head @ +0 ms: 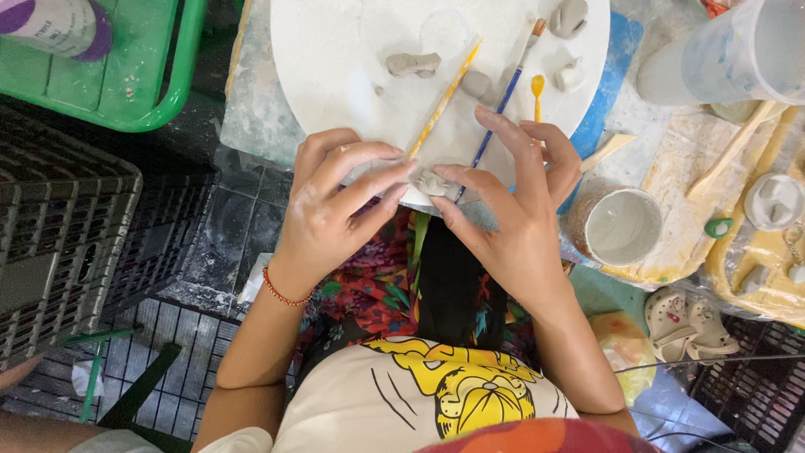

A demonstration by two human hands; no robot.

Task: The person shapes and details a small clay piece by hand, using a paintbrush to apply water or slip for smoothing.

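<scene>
Pinched between fingertips of left hand (331,205) and right hand (511,214), small grey clay piece (430,182) at near edge of round white board (335,59), likely soft, light, easily dented, best held lightly by its sides; brushes (444,99) just beyond.

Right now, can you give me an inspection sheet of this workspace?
Surface: round white board, smeared with clay.
Job's things: small grey clay piece at the board's near edge.
Clutter: clay lumps, two brushes, cup of slip, wooden tools, green tray.
Hands: left hand and right hand both pinch the clay piece.
Cables: thin wire at lower right.
Surroundings: black crates, tiled floor.
</scene>
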